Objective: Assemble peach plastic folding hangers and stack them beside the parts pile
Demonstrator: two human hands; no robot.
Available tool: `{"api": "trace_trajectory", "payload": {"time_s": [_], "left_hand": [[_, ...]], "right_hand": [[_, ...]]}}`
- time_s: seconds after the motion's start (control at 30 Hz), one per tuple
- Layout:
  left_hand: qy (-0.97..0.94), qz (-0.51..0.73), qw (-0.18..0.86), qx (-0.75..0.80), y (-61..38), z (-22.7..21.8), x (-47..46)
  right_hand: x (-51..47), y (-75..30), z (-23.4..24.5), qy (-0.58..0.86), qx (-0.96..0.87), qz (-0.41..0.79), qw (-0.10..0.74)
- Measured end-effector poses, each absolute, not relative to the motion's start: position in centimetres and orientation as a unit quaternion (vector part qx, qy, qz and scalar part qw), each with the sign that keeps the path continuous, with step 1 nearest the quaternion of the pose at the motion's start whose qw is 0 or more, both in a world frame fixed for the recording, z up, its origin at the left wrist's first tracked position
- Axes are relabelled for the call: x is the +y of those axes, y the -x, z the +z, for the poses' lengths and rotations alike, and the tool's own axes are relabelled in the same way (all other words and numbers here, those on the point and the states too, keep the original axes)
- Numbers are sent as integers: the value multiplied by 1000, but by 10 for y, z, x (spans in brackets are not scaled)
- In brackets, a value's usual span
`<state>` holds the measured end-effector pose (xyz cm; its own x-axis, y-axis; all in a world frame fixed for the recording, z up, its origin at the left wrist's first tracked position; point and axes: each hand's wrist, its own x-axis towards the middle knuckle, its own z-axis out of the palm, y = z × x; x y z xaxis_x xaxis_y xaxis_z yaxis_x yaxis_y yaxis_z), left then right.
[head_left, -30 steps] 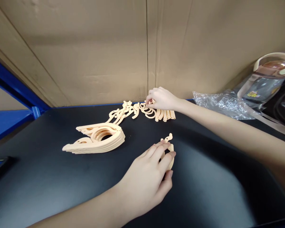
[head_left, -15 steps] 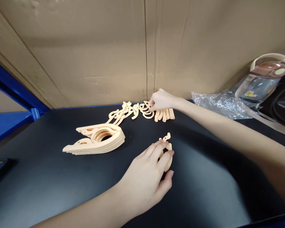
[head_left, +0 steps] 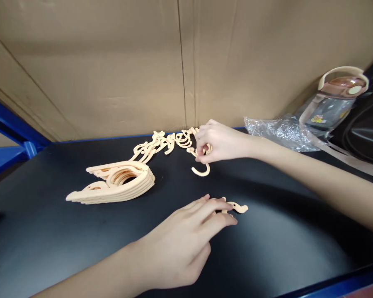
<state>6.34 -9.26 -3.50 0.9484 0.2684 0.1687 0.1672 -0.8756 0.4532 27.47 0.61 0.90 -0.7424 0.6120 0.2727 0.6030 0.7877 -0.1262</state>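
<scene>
My right hand [head_left: 213, 142] pinches a cream plastic hanger hook [head_left: 202, 171] above the table, its curved end hanging below the fingers. In front of it my left hand [head_left: 186, 236] rests with fingers stretched and slightly apart over a few cream hanger pieces [head_left: 240, 207]. The fingers hide most of these pieces, and they touch the nearest ones. To the left lies a stack of folding hanger arms [head_left: 121, 192], nested together. Behind the stack, loose hooks [head_left: 149, 149] are heaped along the back of the table.
The black table [head_left: 43, 240] has a blue rim and backs onto a cardboard wall [head_left: 112, 66]. At the right back lie a crinkled clear plastic bag [head_left: 273, 132] and a water bottle [head_left: 332, 103] with a strap, beside a shiny black item [head_left: 366, 120].
My right hand has drawn back from the heap with a hook between its fingers. The pieces under my left hand now lie turned to the right, and its fingers have straightened.
</scene>
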Motion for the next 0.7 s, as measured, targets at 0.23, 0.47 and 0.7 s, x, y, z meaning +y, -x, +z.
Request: {"api": "trace_trajectory", "payload": {"time_s": [0.23,0.47,0.7], "left_hand": [[-939,237,129,213,-70,-40,-91],[-941,209,69,257,-70,-40,-90],[-920,206,178,282,-71,-44,-95]], "right_hand": [[-10,-269,-14,359,-925,0,126],[-32,-282,-13,384,-904,28,185],[-84,-317,-12,391,-887,225,101]]}}
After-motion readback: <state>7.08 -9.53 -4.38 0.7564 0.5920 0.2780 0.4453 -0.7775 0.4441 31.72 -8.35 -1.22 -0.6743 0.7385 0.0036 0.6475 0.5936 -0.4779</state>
